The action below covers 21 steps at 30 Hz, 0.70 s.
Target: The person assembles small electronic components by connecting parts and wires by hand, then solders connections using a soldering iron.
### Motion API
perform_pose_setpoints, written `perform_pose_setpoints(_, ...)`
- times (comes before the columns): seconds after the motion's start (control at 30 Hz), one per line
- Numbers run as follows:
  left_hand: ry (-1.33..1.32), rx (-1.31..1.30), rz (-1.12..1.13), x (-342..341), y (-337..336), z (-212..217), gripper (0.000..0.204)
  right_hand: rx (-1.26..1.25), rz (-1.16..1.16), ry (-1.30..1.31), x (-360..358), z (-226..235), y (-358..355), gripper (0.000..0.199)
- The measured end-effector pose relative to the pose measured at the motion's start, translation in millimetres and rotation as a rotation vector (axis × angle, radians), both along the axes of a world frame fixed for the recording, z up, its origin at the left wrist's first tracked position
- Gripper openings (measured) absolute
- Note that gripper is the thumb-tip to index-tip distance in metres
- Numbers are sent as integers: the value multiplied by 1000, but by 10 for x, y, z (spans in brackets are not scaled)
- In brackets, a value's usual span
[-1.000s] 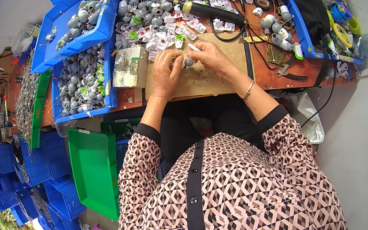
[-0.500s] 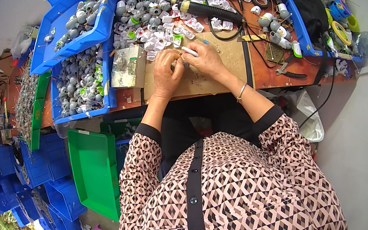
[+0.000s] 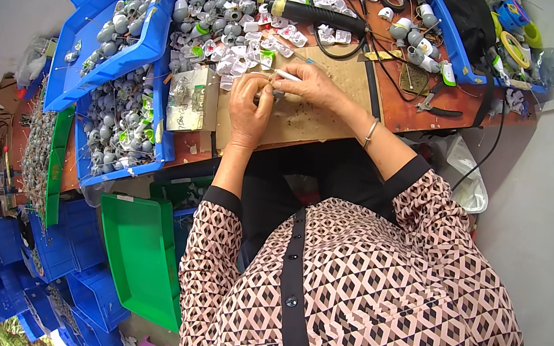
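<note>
Both hands meet over a brown cardboard sheet at the bench's front edge. My right hand is closed around a slim white pen-shaped tool, whose tip points left above my left hand. Fingers bent and pinched together, my left hand holds a small part, mostly hidden; a bit of grey shows beside the thumb. Just beyond the fingertips lies a heap of small white plastic housings, with a few bright green pieces among them. Grey round parts with wire leads are piled farther left.
Blue bins of grey parts stand stacked at left, beside a small carton. A black-handled tool with a cable lies at the back. Pliers rest at right, near another blue bin. A green tray sits below left.
My right hand and wrist have shifted slightly right and the pen-shaped tool has tilted a little. My left hand has moved slightly left, still pinched.
</note>
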State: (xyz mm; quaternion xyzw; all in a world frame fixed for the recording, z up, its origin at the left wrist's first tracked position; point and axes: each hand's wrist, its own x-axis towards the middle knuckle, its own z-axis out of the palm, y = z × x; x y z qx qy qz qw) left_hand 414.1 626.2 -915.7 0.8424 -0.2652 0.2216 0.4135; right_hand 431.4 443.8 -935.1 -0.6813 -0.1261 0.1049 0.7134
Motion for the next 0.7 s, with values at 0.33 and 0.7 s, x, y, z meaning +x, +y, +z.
perform_pose_setpoints(0.33,-33,24,16,-6,-7,33,4,-601,-312,-335,-62,108,-7,25)
perform_pose_setpoints(0.7,42,13,36,-39,15,-74,20,125,-167,150,-69,121,9,14)
